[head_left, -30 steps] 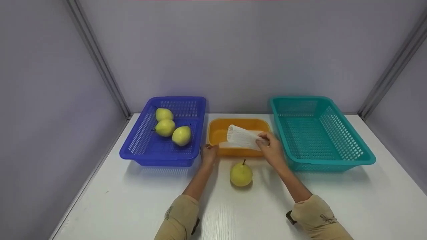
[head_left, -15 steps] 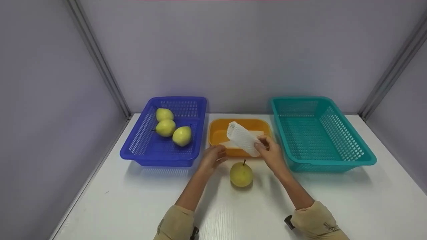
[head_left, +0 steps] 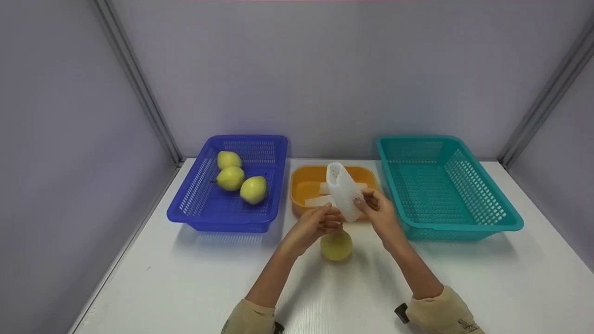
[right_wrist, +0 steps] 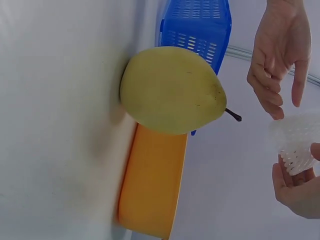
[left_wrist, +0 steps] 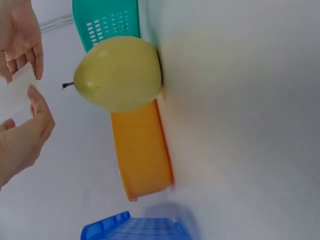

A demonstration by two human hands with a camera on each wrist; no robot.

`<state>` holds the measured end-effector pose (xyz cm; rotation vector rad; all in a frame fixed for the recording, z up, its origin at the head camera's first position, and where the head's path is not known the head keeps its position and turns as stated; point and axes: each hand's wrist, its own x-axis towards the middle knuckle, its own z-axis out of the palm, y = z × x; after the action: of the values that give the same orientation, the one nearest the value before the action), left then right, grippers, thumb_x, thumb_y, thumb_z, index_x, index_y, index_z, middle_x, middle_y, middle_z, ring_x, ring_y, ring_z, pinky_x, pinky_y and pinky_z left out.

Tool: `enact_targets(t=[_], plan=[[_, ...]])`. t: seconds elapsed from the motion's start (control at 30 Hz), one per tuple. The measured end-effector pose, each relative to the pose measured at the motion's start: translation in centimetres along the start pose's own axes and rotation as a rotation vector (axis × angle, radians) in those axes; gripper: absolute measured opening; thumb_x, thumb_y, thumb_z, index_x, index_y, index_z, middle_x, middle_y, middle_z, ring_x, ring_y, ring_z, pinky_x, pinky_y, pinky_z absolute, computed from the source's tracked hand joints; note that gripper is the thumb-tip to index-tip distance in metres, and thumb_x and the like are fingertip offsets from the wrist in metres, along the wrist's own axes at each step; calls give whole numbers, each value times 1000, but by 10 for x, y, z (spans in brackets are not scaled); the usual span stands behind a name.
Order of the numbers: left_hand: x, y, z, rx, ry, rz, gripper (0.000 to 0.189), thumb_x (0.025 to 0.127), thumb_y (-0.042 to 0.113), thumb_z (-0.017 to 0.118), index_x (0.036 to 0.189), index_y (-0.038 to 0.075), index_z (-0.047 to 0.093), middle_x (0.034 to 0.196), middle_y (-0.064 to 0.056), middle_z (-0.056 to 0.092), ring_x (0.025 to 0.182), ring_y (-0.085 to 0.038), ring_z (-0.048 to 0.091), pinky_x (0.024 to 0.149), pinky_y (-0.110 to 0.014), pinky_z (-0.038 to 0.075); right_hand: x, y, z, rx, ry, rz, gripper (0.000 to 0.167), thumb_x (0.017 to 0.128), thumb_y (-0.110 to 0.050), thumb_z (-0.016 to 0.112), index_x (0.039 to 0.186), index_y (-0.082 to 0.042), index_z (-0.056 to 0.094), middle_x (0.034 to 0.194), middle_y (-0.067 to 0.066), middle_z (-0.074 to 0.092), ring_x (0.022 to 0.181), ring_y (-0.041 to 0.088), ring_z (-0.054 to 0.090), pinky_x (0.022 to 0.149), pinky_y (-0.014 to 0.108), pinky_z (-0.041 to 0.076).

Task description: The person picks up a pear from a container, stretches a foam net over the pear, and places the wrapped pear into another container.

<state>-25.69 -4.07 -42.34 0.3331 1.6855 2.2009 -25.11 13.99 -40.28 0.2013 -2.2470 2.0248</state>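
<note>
My right hand (head_left: 379, 213) pinches a white foam net sleeve (head_left: 342, 191) by its lower end, holding it tilted above the front of the orange tub (head_left: 302, 188). The sleeve's upper end gapes slightly. Beside it is my left hand (head_left: 313, 228), its fingers loosely bent and reaching toward the sleeve's lower part; in the right wrist view its fingertips come close to the net (right_wrist: 296, 132), and contact is hard to tell. A yellow-green pear (head_left: 337, 247) stands stem up on the white table below the hands, its top partly hidden by the left fingers.
More white sleeves (head_left: 319, 201) lie in the orange tub. To the left, a blue basket (head_left: 222, 226) holds three pears (head_left: 253, 189). A teal basket (head_left: 464, 226) stands on the right. Grey panels close off the back and sides.
My left hand has left the orange tub's front edge and moved right to the sleeve, above the pear. In my right hand, the sleeve has lifted clear of the tub and turned more upright.
</note>
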Motion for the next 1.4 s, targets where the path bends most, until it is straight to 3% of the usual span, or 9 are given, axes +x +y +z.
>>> enact_targets(t=[0.23, 0.37, 0.53, 0.73, 0.87, 1.0, 1.1, 1.23, 1.4], plan=[[-2, 1, 3, -23, -55, -60, 50, 100, 32, 36, 116, -12, 53, 105, -19, 61, 102, -36, 56, 88, -38, 45, -5, -7, -3, 43, -31, 20, 30, 90, -12, 60, 114, 2, 48, 116, 15, 53, 106, 23, 49, 86, 28, 44], [-4, -1, 2, -50, -60, -104, 52, 99, 34, 37, 114, -13, 54, 106, -22, 60, 96, -31, 59, 87, -37, 46, -8, -6, -4, 72, -50, 29, 29, 90, -11, 60, 112, 2, 48, 115, 14, 55, 105, 22, 51, 87, 28, 44], [-7, -6, 0, -111, -99, -127, 44, 97, 34, 46, 107, -8, 57, 98, -16, 61, 87, -23, 61, 84, -36, 48, -11, -2, -5, 76, -77, 57, 27, 90, -8, 59, 112, 3, 49, 115, 15, 56, 105, 23, 51, 92, 34, 41], [-7, -9, 2, -307, -107, -93, 24, 98, 12, 45, 108, -5, 57, 96, -11, 58, 88, -22, 57, 89, -37, 44, -14, 2, -8, 78, -157, 67, 44, 91, -10, 57, 130, 3, 43, 125, 17, 52, 111, 25, 50, 96, 40, 37], [-6, -9, 3, -375, -71, -41, 20, 97, 4, 41, 97, 0, 60, 95, -10, 58, 88, -19, 55, 90, -35, 43, -14, 3, -11, 147, -270, 70, 56, 91, -17, 59, 138, 0, 33, 130, 14, 46, 112, 23, 49, 93, 36, 41], [-6, -8, 4, -365, -19, -25, 19, 97, 2, 42, 92, 3, 60, 92, -8, 59, 85, -18, 55, 88, -35, 43, -13, 5, -14, 315, -404, 83, 50, 97, -14, 47, 139, 2, 25, 132, 14, 43, 114, 23, 47, 94, 37, 39], [-6, -8, 5, -325, 12, -26, 18, 96, 4, 43, 101, -2, 59, 92, -7, 59, 86, -17, 55, 90, -38, 42, -12, 6, -17, 491, -469, 140, 37, 98, -7, 38, 134, 1, 32, 127, 13, 47, 113, 27, 48, 98, 40, 35], [-5, -8, 6, -288, 40, -16, 28, 96, 7, 46, 118, -10, 52, 98, -8, 60, 89, -18, 55, 91, -38, 41, -12, 6, -20, 677, -462, 268, 29, 98, -6, 36, 127, 0, 37, 122, 14, 49, 112, 28, 48, 101, 39, 31], [-6, -7, 8, -370, 101, 8, 19, 96, 6, 45, 106, -5, 57, 94, -9, 60, 84, -17, 57, 81, -30, 47, -11, 6, -20, 877, -403, 416, 40, 98, -9, 37, 133, -1, 21, 130, 14, 36, 117, 27, 41, 104, 37, 27]])
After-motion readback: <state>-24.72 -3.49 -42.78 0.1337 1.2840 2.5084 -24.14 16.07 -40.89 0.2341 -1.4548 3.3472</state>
